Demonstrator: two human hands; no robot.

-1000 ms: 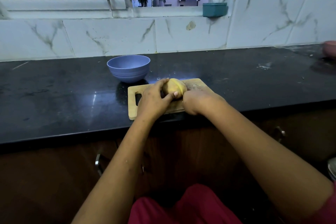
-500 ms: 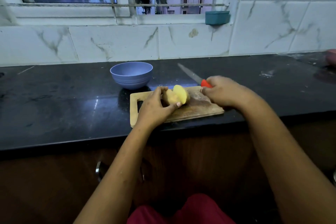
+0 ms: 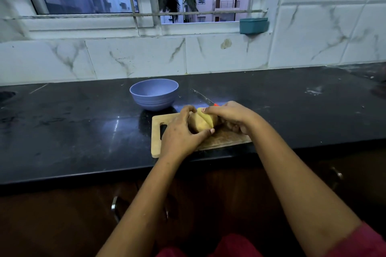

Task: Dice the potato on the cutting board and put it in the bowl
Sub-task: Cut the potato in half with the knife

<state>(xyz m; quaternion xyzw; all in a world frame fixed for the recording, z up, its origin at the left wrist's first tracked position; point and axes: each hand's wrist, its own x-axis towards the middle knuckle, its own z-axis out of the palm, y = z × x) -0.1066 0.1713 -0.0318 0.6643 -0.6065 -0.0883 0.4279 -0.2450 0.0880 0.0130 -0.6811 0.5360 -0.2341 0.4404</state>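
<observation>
Centre of frame, left to right: bowl (image 3: 154, 97) just behind the cutting board (image 3: 156, 142); my left hand (image 3: 179, 133) curled round the potato (image 3: 201, 124) on the board; my right hand (image 3: 231, 116) gripping the knife (image 3: 202, 97) by its red handle, forefinger touching the potato.

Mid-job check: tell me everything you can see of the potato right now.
The potato is pale yellow and looks peeled, smooth and matt. A straight cut line runs across its top, so it seems split into pieces held together. It sits on the wooden cutting board. The left hand grips it from the left, fingers over the top, thumb on the near side. The right hand, which also holds the knife, touches its top. Its underside is hidden.
</observation>
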